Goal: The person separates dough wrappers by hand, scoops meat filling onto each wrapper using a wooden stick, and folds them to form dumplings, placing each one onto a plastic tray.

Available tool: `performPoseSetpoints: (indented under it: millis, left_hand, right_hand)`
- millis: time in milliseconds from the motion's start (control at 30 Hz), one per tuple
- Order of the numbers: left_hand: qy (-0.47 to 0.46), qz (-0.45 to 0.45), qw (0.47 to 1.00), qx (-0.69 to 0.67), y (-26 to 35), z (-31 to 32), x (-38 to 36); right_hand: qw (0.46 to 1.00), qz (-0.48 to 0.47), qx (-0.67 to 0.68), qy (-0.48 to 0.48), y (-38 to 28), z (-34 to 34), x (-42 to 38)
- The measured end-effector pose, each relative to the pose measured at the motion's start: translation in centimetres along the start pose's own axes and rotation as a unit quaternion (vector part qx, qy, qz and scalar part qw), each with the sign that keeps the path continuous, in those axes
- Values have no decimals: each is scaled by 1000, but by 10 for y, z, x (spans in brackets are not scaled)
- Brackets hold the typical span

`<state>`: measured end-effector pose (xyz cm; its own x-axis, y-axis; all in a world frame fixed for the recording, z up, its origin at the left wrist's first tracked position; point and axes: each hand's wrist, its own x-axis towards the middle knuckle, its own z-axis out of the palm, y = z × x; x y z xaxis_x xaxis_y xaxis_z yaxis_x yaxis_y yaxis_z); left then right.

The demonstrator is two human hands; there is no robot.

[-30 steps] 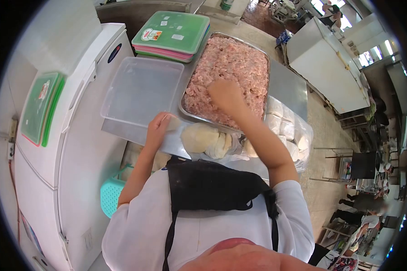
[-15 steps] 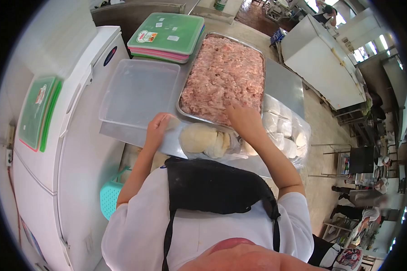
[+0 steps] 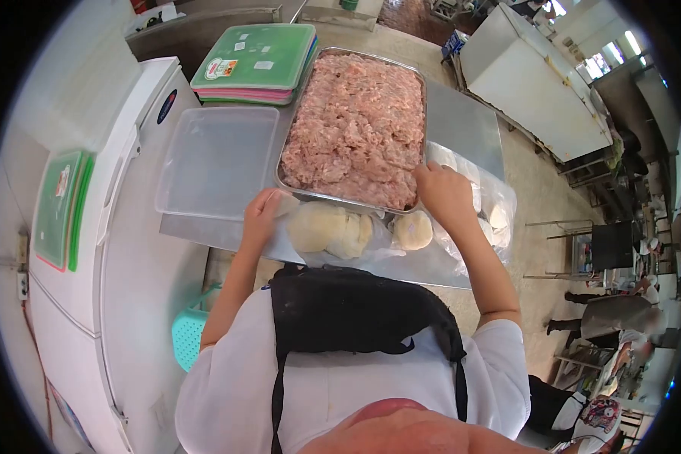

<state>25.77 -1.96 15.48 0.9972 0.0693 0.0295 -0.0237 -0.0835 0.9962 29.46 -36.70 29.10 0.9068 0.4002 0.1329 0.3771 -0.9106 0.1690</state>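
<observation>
A metal tray (image 3: 280, 168) full of pinkish minced meat (image 3: 358, 121) lies on the steel table. My left hand (image 3: 260, 216) is closed on a thin pale wrapper (image 3: 284, 203) beside the tray's near left corner. My right hand (image 3: 444, 194) is at the tray's right edge, near the meat, fingers curled; what they hold, if anything, is hidden. Between my hands, on clear plastic, are stacks of round pale wrappers (image 3: 319, 228) and a separate round stack (image 3: 412, 230). More bagged stacks (image 3: 499, 215) lie to the right.
An empty-looking translucent container (image 3: 218, 160) stands left of the tray. Stacked containers with a green lid (image 3: 255, 60) are behind it. A white freezer (image 3: 147, 250) is at the left, a turquoise basket (image 3: 189, 337) below. Other people work at the far right.
My right hand has moved right, from over the meat's near edge to the tray's right side. The round stack it partly covered now shows. The view has shifted slightly.
</observation>
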Motion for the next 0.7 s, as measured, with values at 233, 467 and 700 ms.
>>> performPoseSetpoints:
  millis: [233,467,700]
  left_hand:
    - [-4,-6,1000,-3,16,25,-4]
    - [-3,3,1000,10,24,45,-10]
    - [22,-6,1000,-12,25,73,-24]
  right_hand:
    - [994,-84,67,-2,-11,59,-11]
    - [996,-77,32,3,48,28,11]
    - [984,-145,44,-94,66,24,-5]
